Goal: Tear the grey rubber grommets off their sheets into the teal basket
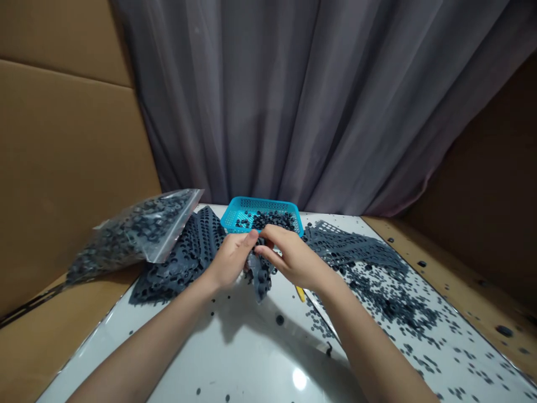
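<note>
Between my hands is a dark grey rubber sheet (262,277) with rows of round pieces, its lower end hanging above the table. My left hand (232,256) is closed on it, thumb on top. At its upper edge, the bent fingers of my right hand (289,253) pinch at the sheet; what exactly lies between those fingertips is hidden. Just beyond my hands stands a turquoise plastic basket (229,224) holding many small black rubber pieces (274,219).
A clear zip bag (138,226) full of black pieces leans at left, beside stacked perforated sheets (184,257). Punched-out sheets (356,246) and scattered bits (398,308) lie at right. Under my right forearm is a yellow-tipped tool (300,294). Cardboard walls (62,140) and a grey curtain (268,101) enclose the white table (235,358).
</note>
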Tool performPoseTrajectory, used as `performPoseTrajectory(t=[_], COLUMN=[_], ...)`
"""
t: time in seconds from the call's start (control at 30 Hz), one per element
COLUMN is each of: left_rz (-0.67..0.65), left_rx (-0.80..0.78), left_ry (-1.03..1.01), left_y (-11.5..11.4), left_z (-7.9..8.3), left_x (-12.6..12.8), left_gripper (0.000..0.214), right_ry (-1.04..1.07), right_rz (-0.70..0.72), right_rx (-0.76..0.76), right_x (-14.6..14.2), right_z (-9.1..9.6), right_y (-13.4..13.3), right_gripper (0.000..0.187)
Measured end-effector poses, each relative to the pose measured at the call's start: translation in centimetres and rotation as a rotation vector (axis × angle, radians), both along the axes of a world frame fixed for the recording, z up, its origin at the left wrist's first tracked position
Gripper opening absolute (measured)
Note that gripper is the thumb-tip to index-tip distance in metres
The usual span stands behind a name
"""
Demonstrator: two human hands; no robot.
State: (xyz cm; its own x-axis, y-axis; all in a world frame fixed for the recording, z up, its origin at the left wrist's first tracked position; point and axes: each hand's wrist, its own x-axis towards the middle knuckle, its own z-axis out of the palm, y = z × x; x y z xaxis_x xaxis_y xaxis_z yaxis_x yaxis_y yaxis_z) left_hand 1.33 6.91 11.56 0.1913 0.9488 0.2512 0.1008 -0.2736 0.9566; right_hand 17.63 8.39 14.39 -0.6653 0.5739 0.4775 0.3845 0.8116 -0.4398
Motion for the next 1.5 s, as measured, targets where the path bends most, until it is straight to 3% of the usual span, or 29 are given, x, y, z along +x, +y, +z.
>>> performPoseTrajectory(t=[0.2, 0.33, 0.43, 0.53, 0.6, 0.73, 0.9, 0.97, 1.07, 1.13, 1.27, 1.4, 1.5], left_rz=[-0.359, -0.344, -0.265, -0.205, -0.235, -0.264, -0.192, -0.168, -0.117, -0.103, -0.096, -0.030, 0.013], left_rx=[-0.034, 0.000, 0.150, 0.283, 0.293, 0.218, -0.064, -0.150, -0.186, -0.180, -0.211, -0.299, -0.385], left_ry=[0.019, 0.108, 0.295, 0.448, 0.459, 0.252, -0.278, -0.459, -0.596, -0.610, -0.706, -0.892, -0.986], left_y=[0.0, -0.2, -0.4, -0.5, -0.5, -0.4, -0.2, -0.3, -0.5, -0.4, 0.4, 1.3, 1.6], left_z=[1.2, 1.5, 1.8, 2.1, 2.1, 0.9, -0.7, -0.6, -0.1, 0.3, 0.5, 1.0, 1.5], left_x=[-1.0, -0.9, -1.0, -1.1, -1.2, -0.7, 0.5, 0.8, 0.9, 0.8, 0.1, -0.8, -1.4], left_gripper=[0.027, 0.026, 0.030, 0.034, 0.032, 0.034, 0.038, 0.037, 0.033, 0.031, 0.026, 0.022, 0.020], right_ry=[-0.143, -0.180, -0.217, -0.216, -0.174, 0.064, 0.521, 0.706, 0.861, 0.780, 0.377, 0.174, 0.049], right_rz=[-0.071, -0.135, -0.180, -0.142, -0.074, 0.092, 0.342, 0.340, 0.244, 0.109, -0.263, -0.352, -0.367], right_rx=[0.092, 0.111, 0.109, 0.030, -0.059, -0.259, -0.657, -0.736, -0.696, -0.579, -0.336, -0.274, -0.221], right_x=[1.2, 1.5, 1.2, 1.0, 0.9, 0.6, -0.5, -0.9, -0.8, -0.3, 1.0, 1.6, 1.5], right_z=[1.6, 2.2, 2.0, 1.7, 1.5, 0.7, -1.7, -2.4, -3.2, -3.8, -5.5, -7.4, -7.7], right_y=[-0.9, -1.5, -1.6, -1.3, -1.1, -0.3, 1.1, 1.7, 3.0, 4.5, 9.3, 14.4, 15.8], right_gripper=[0.017, 0.017, 0.019, 0.020, 0.021, 0.022, 0.026, 0.029, 0.030, 0.027, 0.029, 0.030, 0.028])
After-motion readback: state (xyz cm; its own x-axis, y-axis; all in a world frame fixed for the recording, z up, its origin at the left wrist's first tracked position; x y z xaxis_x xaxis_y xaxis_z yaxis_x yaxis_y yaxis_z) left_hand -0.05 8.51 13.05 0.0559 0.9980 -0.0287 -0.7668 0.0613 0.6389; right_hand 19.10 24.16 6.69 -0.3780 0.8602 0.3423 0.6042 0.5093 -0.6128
